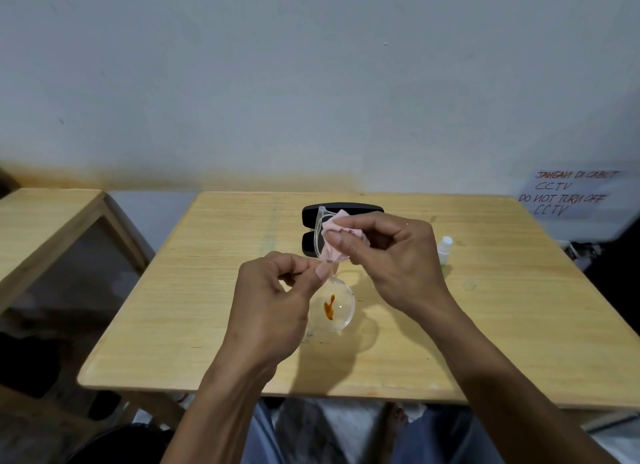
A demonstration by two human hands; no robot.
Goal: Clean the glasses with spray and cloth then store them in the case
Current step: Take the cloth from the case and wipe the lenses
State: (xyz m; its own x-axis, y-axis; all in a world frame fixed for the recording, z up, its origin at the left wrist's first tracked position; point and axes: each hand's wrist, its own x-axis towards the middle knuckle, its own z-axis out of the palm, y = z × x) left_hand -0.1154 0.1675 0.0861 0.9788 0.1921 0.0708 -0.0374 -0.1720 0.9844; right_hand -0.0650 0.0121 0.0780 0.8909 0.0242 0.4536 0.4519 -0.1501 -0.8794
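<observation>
I hold clear-framed glasses (334, 309) upright above the wooden table (214, 290). The lower lens carries an orange-red smear. My left hand (273, 308) pinches the frame at the bridge. My right hand (388, 256) presses a pink cloth (332, 230) around the upper lens, hiding most of it. An open black case (343, 211) lies behind my hands, partly hidden by them. A small clear spray bottle (444, 247) with a white cap stands to the right, half hidden behind my right hand.
A second wooden table (45, 228) stands to the left with a gap between. A paper sign (568, 193) about CCTV hangs at the right. The wall runs just behind the table's far edge. My knees show below the near edge.
</observation>
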